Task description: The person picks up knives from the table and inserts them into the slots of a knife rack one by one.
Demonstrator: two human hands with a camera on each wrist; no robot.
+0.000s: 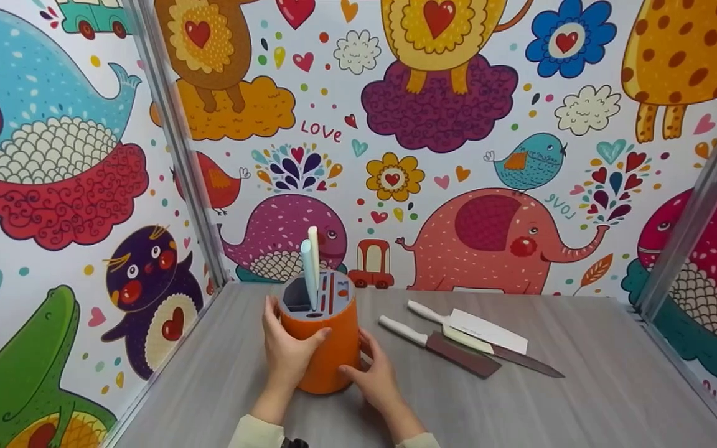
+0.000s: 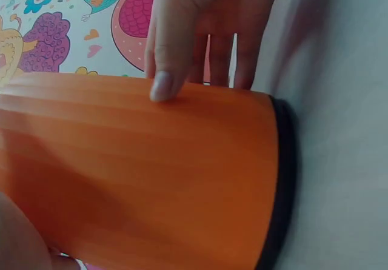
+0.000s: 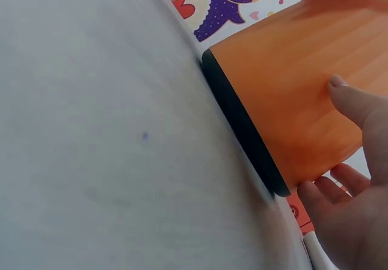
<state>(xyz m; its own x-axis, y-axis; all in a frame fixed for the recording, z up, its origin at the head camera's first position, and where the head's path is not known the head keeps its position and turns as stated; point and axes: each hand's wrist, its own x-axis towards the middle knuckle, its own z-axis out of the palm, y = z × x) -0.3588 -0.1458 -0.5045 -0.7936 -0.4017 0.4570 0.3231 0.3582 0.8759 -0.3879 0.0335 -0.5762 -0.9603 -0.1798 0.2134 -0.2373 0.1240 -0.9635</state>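
An orange knife block (image 1: 330, 354) with a grey slotted top stands upright on the table. Two slim handles, one pale blue (image 1: 307, 267) and one cream (image 1: 313, 249), stick up from it. My left hand (image 1: 289, 351) grips the block's left side near the top, thumb across the front. Lower on the right side, my right hand (image 1: 376, 376) holds it between thumb and fingers. The right wrist view shows the block's dark base rim (image 3: 239, 121) at the tabletop. What the handles belong to is hidden inside.
Right of the block lie a white-bladed cleaver (image 1: 489, 331), a brown-bladed cleaver (image 1: 463, 356) and a pointed knife (image 1: 529, 361) with a dark blade, close together. Panels with cartoon animals (image 1: 483, 249) wall in the grey table (image 1: 582, 410) at the back and sides.
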